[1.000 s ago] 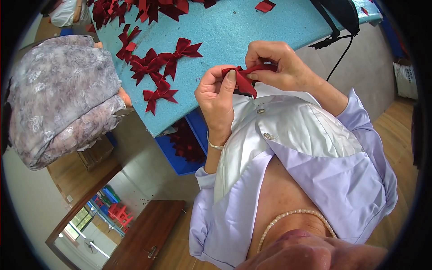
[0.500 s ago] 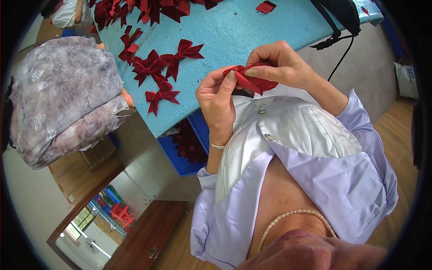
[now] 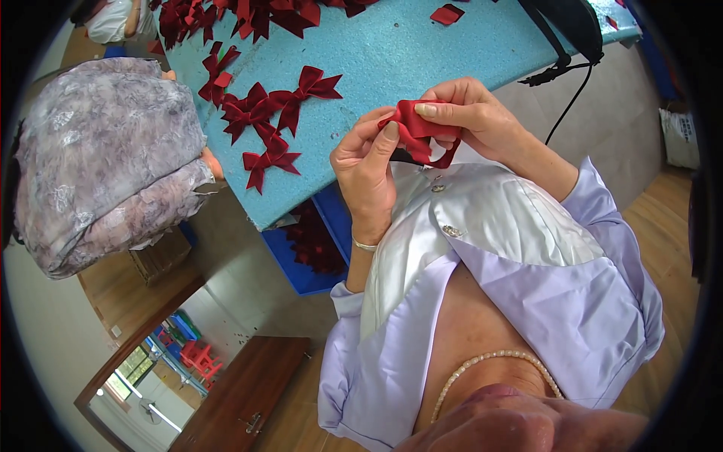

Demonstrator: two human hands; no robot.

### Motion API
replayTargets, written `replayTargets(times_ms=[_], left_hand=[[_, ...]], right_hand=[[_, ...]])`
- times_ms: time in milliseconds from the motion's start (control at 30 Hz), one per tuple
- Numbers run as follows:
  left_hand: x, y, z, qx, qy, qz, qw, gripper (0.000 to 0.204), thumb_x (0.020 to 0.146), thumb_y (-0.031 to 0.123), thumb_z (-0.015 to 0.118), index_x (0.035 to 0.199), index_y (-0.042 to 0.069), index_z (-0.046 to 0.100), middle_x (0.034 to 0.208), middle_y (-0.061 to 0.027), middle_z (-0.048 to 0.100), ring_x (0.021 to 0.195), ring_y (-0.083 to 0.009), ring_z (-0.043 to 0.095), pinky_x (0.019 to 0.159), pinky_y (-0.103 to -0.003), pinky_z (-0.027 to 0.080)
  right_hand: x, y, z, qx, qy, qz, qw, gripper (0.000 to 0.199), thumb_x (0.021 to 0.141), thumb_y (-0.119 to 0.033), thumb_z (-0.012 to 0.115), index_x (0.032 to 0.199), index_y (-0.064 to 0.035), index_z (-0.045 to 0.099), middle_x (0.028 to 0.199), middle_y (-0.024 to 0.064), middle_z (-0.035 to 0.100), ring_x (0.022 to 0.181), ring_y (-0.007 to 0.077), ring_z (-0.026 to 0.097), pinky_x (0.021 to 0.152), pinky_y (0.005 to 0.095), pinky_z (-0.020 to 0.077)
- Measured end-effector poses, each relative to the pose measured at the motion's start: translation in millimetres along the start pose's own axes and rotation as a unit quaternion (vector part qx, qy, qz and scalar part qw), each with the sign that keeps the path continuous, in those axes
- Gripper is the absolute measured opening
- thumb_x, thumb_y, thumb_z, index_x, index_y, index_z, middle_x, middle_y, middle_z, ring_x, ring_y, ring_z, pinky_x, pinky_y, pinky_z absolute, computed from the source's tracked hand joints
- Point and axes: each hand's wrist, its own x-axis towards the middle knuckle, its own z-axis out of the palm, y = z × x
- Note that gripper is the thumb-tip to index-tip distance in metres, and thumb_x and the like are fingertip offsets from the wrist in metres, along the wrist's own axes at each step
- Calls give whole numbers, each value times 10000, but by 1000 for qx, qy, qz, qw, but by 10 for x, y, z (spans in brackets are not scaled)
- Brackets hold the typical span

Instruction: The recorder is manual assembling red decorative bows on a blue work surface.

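Between my two hands, just off the near edge of the blue table (image 3: pixel 361 83), is a red ribbon (image 3: pixel 423 137), folded and looped. My left hand (image 3: pixel 367 154) pinches its left end between thumb and fingers. On its right part, my right hand (image 3: pixel 474 117) is closed, the thumb pressing on top and some fingers behind the loop. Finished-looking dark red bows (image 3: pixel 316 84) lie on the table to the left of my hands, the nearest bow (image 3: pixel 269 160) by the table's left edge. What the fingertips do behind the ribbon is hidden.
A heap of red bows (image 3: pixel 263 15) covers the far left of the table. Loose red ribbon pieces (image 3: pixel 446 13) lie farther right, near a black strapped thing (image 3: pixel 568 34). Below the table edge stands a blue bin (image 3: pixel 301 282) holding red bows. At left, a person in patterned clothing (image 3: pixel 113 158) works.
The ribbon has opened into a wider loop between my hands. My right hand has moved slightly down, its fingers now showing through the loop; my left hand still pinches the left end.
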Motion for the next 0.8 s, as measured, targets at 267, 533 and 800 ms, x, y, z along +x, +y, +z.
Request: replayTargets(times_ms=[267,533,800], left_hand=[[-12,-6,-15,7,4,18,1000,116,875,-27,707,990,-30,723,1104,-145,676,913,-163,658,808,-273,568],[-20,12,21,1,-3,8,1000,98,892,1,701,979,-39,720,1048,-109,673,874,-148,655,781,-275,563],[-14,4,18,37,5,27,999,92,892,-5,700,971,-48,722,1052,-107,680,862,-133,648,773,-271,547]], right_hand=[[-18,-12,7,32,25,23,999,167,918,-155,680,868,2,707,742,29,663,632,84,559,592,243,409],[-32,-23,7,-102,21,-20,994,83,873,-62,695,872,21,694,762,20,661,654,80,571,586,237,434],[-56,-80,143,-498,67,-308,808,96,779,62,693,856,41,640,701,60,595,599,152,539,521,313,396]])
